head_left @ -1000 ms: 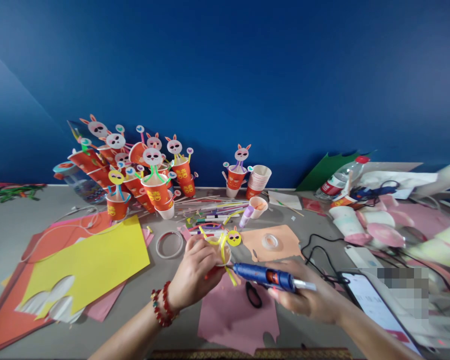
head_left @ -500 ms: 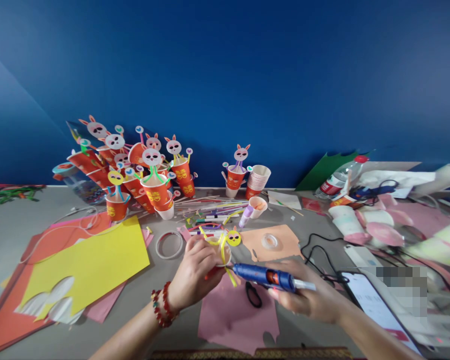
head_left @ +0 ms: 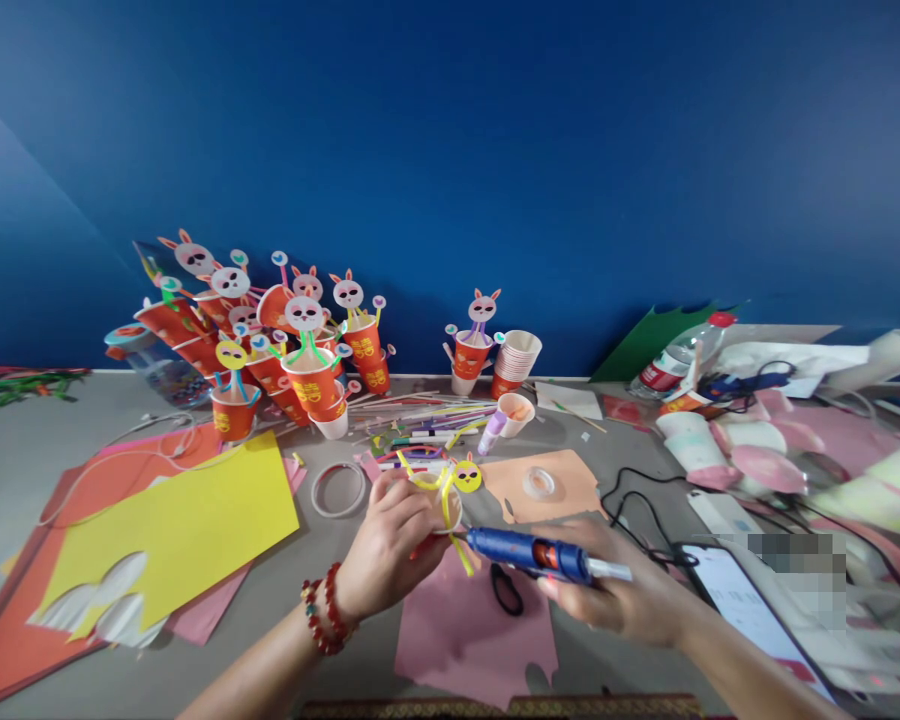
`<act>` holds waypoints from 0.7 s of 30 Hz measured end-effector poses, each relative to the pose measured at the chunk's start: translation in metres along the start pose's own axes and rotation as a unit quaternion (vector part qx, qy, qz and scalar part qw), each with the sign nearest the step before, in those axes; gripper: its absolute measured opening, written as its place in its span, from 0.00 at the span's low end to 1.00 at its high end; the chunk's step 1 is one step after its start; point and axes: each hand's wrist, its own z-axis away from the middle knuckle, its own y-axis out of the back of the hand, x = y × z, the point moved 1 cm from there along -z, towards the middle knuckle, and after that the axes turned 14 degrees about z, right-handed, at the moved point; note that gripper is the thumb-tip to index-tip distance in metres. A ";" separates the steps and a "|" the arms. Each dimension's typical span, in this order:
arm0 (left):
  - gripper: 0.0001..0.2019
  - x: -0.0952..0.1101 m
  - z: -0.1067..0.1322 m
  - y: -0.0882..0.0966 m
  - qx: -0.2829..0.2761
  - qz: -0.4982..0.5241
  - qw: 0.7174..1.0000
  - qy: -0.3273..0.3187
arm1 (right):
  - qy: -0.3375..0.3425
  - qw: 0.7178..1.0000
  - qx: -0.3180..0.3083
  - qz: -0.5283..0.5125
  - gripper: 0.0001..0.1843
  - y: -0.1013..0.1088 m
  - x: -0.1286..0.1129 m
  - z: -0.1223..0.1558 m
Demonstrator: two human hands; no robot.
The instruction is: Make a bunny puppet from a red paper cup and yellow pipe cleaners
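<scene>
My left hand (head_left: 397,530) is wrapped round a paper cup (head_left: 448,505), whose mouth faces up toward me. Yellow strips (head_left: 445,485) come out of the cup, and a yellow rabbit face (head_left: 466,474) sticks out at its far side. In my right hand (head_left: 607,590) is a blue hot glue gun (head_left: 529,552) with a clear glue stick at its rear. Its nozzle points left and meets the cup's near rim; whether it touches I cannot tell. My fingers hide most of the cup's outside.
Finished-looking rabbit cups (head_left: 311,385) crowd the back left, near stacked paper cups (head_left: 516,360). Yellow paper (head_left: 217,520) lies left, pink paper (head_left: 472,640) with black scissors (head_left: 507,590) in front. A phone (head_left: 750,620), black cable (head_left: 645,520) and bottle (head_left: 675,365) are on the right.
</scene>
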 end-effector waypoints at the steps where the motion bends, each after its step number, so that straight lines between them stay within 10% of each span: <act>1: 0.05 0.000 0.000 0.000 0.001 -0.005 1.000 -0.003 | 0.000 1.000 -0.002 0.002 0.08 0.001 -0.001 0.000; 21: 0.05 -0.004 0.007 -0.002 0.035 -0.054 0.997 -0.039 | -0.016 1.000 0.006 0.001 0.04 0.006 0.002 0.006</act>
